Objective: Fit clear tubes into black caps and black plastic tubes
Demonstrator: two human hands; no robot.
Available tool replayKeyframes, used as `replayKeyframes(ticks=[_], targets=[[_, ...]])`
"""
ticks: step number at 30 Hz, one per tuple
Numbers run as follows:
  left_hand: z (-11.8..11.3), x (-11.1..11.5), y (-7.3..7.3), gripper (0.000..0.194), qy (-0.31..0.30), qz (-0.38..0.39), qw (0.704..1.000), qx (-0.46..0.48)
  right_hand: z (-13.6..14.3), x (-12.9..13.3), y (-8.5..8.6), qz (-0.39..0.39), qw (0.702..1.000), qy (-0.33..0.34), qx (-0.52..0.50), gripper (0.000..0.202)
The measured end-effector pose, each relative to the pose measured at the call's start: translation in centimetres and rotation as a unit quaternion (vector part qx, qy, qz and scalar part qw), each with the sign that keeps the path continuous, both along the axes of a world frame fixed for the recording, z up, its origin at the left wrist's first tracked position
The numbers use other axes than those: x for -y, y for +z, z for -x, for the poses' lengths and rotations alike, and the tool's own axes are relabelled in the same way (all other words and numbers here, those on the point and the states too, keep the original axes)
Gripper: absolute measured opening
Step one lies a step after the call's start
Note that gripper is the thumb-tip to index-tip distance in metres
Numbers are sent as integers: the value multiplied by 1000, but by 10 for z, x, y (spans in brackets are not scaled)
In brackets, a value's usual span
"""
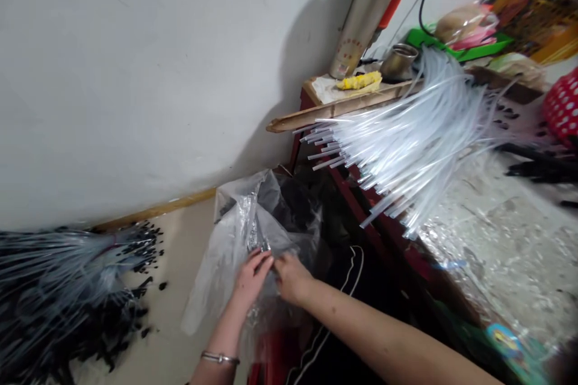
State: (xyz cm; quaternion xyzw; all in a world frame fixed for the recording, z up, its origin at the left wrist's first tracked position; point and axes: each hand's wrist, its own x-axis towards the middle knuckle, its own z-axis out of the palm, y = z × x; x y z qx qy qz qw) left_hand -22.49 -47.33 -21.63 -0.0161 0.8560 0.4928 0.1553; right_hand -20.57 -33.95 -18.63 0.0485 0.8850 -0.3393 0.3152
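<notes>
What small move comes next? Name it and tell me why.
I'd probably ease the left hand away from the right hand to spread the bag: both hands sit close together at it, and its plastic is creased just beyond their fingers. How firmly they grip it, I can't tell.

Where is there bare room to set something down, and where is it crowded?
Bare floor shows between the black-tipped tubes and plastic bag. On the table, plastic-covered room lies right of the clear tubes, below black items. Crowded: its far end, with corn cob, metal cup, green tray.
</notes>
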Motion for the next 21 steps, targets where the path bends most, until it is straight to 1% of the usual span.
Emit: replayKeyframes(ticks=[2, 3, 4, 5, 6, 7, 9, 10, 11, 13, 14, 15, 16, 17, 18, 20, 21], targets=[[13, 22, -11, 33, 67, 42, 997, -9, 14, -14, -12, -32, 999, -41, 15, 65], [17, 34, -14, 37, 94, 59, 994, -19, 21, -19, -18, -44, 997, -62, 21, 73], [18, 47, -15, 42, 117, 72, 990, -30, 28, -23, -25, -49, 995, -79, 28, 78], [17, 58, -14, 46, 141, 84, 986, -42, 32, -25, -32, -47, 994, -92, 38, 77], [13, 67, -12, 51, 168, 98, 979, -55, 36, -27, -38, -41, 993, -103, 49, 70], [5, 74, -10, 54, 196, 113, 972, -64, 38, -29, -43, -31, 991, -112, 61, 58], [-21, 81, -8, 57, 244, 134, 958, -69, 40, -36, -52, -9, 988, -130, 81, 35], [-39, 79, -8, 55, 247, 132, 958, -56, 40, -42, -55, 2, 986, -141, 86, 28], [-58, 74, -10, 51, 228, 118, 966, -37, 41, -50, -56, 11, 984, -156, 83, 25], [-92, 56, -15, 43, 166, 74, 983, 11, 45, -70, -56, 27, 978, -196, 58, 24], [-103, 43, -18, 41, 138, 50, 989, 27, 48, -81, -54, 33, 974, -221, 36, 25], [-110, 30, -21, 41, 114, 27, 992, 38, 51, -90, -51, 38, 968, -247, 12, 25], [-110, 16, -23, 44, 95, 6, 994, 46, 53, -99, -47, 43, 961, -272, -13, 25], [-104, 2, -25, 47, 77, -12, 996, 49, 55, -106, -42, 46, 954, -293, -35, 26], [-93, -11, -27, 50, 61, -29, 997, 45, 55, -111, -36, 48, 947, -311, -56, 28], [-58, -34, -24, 54, 37, -57, 998, 17, 54, -116, -20, 49, 936, -336, -89, 32], [-38, -43, -20, 53, 26, -70, 997, -1, 51, -116, -10, 45, 932, -344, -103, 34]])
